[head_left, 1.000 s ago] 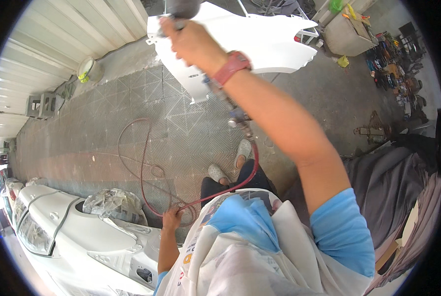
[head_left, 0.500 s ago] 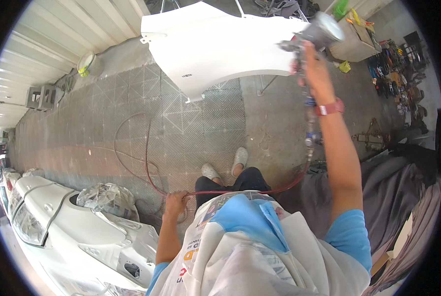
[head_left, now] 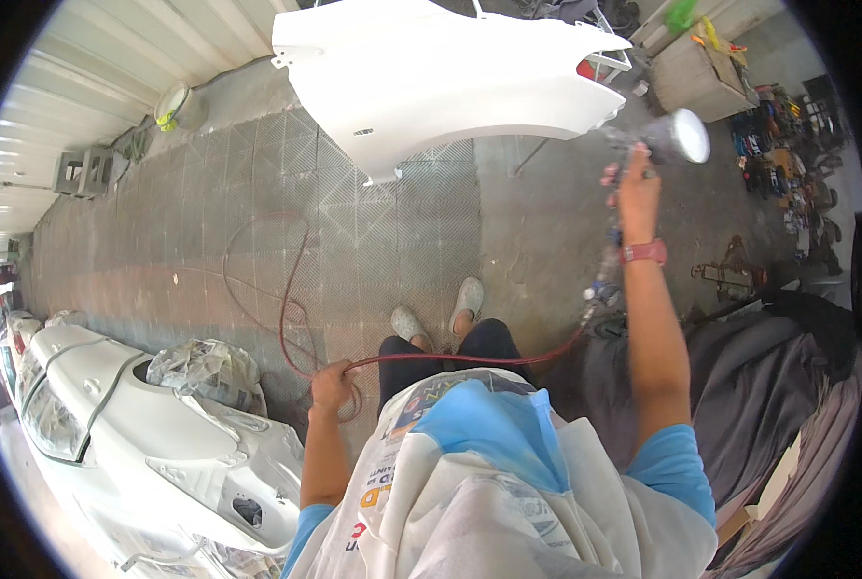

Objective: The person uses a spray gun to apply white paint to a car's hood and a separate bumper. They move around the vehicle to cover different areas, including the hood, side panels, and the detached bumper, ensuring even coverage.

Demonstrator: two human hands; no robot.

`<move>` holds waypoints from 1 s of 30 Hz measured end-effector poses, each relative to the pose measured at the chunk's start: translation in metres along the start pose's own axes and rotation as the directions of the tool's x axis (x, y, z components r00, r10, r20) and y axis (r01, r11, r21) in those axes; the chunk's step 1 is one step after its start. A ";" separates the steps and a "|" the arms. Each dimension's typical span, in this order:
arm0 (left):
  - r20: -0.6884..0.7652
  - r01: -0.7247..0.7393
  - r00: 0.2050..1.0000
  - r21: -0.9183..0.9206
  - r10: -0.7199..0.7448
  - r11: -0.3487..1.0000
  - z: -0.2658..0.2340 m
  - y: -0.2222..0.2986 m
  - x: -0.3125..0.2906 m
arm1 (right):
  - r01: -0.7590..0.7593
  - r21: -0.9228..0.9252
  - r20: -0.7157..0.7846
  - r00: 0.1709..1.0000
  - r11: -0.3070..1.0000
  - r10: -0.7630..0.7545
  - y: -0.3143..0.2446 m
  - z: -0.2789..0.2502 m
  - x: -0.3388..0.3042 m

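My right hand (head_left: 638,201) grips a paint spray gun (head_left: 655,141) with a round cup on top, a little blurred by motion. The gun is just off the right end of a white car fender (head_left: 450,82), apart from it. The fender is held up on a stand, its wheel arch facing me. From the gun's handle a red air hose (head_left: 470,359) runs across my front to my left hand (head_left: 332,386), whose fingers are closed round it at waist height. Beyond that hand the hose loops on the floor.
A white car body (head_left: 161,425) with masked windows stands at lower left. Dark cloth covers (head_left: 740,367) drape at the right. A carton (head_left: 698,75) and piled tools (head_left: 788,159) lie at far right. A bucket (head_left: 182,106) and concrete blocks (head_left: 82,174) stand by the left wall.
My right hand with the spray gun has moved down and slightly right, off the fender's right end toward me. My left hand still grips the hose and has shifted slightly.
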State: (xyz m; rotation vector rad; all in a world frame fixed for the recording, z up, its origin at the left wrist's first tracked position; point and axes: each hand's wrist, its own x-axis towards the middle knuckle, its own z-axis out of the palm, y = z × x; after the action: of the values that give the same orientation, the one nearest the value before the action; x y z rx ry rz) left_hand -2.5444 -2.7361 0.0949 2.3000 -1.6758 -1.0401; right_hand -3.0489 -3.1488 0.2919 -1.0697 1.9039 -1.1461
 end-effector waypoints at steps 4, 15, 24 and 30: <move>-0.060 0.147 0.988 0.035 -0.145 0.989 -0.002 -0.064 -0.048 | 0.131 0.071 0.353 0.924 0.989 -0.148 -0.014 0.094 -0.084; 0.051 0.363 0.927 0.111 -0.371 0.925 -0.021 -0.102 -0.106 | 0.172 0.186 0.700 0.668 0.967 -0.253 -0.001 0.256 -0.178; 0.111 -0.078 0.992 0.142 0.062 0.987 0.021 -0.023 -0.009 | 0.048 0.056 0.228 0.972 0.997 -0.059 0.101 0.053 -0.057; 0.159 -0.108 0.985 0.220 0.073 0.970 0.019 0.017 0.033 | 0.000 0.123 -0.200 0.979 0.992 0.025 0.143 -0.035 0.024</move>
State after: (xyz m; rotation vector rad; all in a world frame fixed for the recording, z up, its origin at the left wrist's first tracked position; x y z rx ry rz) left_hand -2.5641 -2.7658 0.0734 2.3006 -2.0369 -1.0769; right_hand -3.1325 -3.1167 0.1724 -0.9018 1.9608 -1.3907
